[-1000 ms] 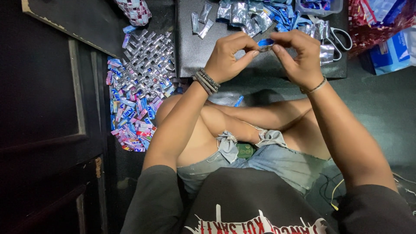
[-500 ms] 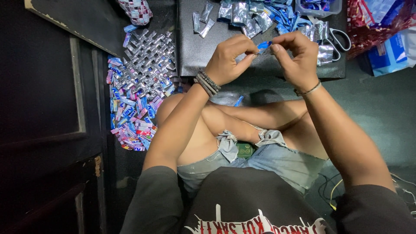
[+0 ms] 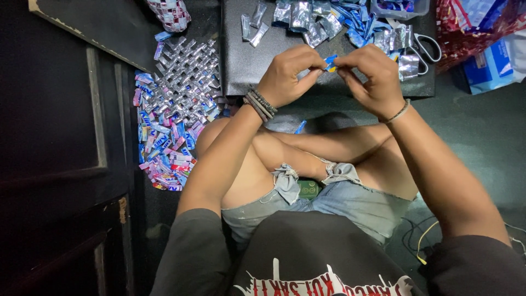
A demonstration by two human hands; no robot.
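Both my hands meet over the near edge of a low black table [image 3: 246, 68]. My left hand [image 3: 287, 77] and my right hand [image 3: 372, 77] pinch the two ends of a small folded blue foil wrapper strip [image 3: 330, 62] between fingertips. Dark bead bracelets circle my left wrist, a thin bangle my right. I sit cross-legged on the floor, knees below the hands.
Silver and blue cut wrapper pieces [image 3: 323, 19] and scissors [image 3: 424, 46] lie on the table. A large pile of folded wrapper pieces [image 3: 175, 109] covers the floor at left, beside a dark wooden door [image 3: 66, 137]. A red bag [image 3: 476, 27] and blue box [image 3: 490, 68] sit right.
My hands stay together on the strip; the fingers have shifted slightly along it, working the fold. The view has tilted a little.
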